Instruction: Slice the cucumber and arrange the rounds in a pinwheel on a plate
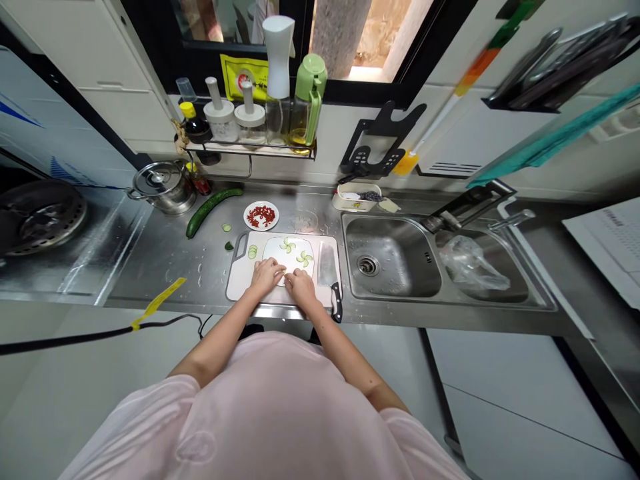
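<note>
My left hand and my right hand meet over the near part of a white square plate. Their fingertips are pinched close together; whatever lies between them is too small to make out. Thin cucumber slices form two pinwheel shapes on the plate, one pinwheel at the back and one pinwheel to the right. Under the plate lies a white cutting board. A short stack of cucumber slices rests on its left side. Along the right side lies a cleaver with a black handle.
Behind the board stands a round plate of chopped red pieces. A whole cucumber and a steel pot are at the left. To the right is a double sink holding a plastic bag. Bottles fill the wall rack.
</note>
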Available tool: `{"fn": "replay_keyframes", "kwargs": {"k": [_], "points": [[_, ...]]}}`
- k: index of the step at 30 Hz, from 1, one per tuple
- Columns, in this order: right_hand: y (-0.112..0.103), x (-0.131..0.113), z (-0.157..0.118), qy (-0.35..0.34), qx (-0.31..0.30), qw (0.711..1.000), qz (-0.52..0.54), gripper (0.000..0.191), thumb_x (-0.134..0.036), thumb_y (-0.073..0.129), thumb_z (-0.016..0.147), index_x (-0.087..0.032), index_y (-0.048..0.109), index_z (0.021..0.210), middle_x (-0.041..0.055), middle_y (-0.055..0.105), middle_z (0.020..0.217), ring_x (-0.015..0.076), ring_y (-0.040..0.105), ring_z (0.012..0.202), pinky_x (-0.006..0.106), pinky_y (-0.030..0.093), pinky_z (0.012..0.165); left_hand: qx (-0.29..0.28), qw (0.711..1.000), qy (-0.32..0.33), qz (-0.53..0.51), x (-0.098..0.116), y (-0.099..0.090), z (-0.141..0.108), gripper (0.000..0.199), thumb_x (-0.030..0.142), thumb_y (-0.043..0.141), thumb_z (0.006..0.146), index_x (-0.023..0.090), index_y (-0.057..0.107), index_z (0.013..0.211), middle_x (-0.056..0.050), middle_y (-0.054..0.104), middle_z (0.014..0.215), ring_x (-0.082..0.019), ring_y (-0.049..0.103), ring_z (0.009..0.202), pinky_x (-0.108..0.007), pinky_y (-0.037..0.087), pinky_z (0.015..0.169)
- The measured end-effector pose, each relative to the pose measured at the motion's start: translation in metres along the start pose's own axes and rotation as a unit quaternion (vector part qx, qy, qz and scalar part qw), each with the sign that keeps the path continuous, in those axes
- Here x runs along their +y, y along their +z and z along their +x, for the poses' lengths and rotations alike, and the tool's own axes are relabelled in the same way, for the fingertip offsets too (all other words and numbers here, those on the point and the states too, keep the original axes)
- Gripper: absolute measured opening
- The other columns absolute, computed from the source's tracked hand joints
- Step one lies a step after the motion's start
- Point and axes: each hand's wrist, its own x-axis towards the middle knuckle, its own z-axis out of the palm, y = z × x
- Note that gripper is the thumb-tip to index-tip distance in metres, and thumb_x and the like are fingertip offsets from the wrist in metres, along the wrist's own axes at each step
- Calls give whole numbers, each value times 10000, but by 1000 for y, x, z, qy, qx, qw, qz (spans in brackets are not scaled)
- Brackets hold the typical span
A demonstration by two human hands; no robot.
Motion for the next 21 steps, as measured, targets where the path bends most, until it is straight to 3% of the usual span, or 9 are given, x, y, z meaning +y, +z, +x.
{"fn": "replay_keyframes", "kwargs": {"k": [11, 16, 21], "points": [[-5, -3, 14, -26, -23, 999, -27, 289, -246, 421, 913, -193, 615, 1121, 108, 584, 995, 217, 488, 927, 300, 365, 752, -22, 1000, -12, -7, 1, -2, 5, 246, 333, 530, 850, 305, 663, 1055, -59, 558, 991, -206, 507, 982, -355, 296, 863], [-5, -4, 13, -23, -14, 999, -23, 287, -249, 409, 919, -185, 603, 1121, 104, 584, 980, 211, 494, 911, 290, 364, 736, -13, 1000, -9, -3, 2, -1, 4, 224, 304, 531, 848, 298, 669, 1024, -52, 568, 978, -200, 515, 966, -352, 296, 861], [-7, -1, 5, -7, 8, 1000, 7, 282, -285, 408, 929, -194, 582, 1132, 95, 570, 1011, 202, 491, 944, 282, 361, 772, 20, 998, -43, -37, 4, 0, -2, 288, 303, 501, 859, 284, 624, 1119, -53, 589, 1004, -196, 520, 998, -337, 315, 876]]}}
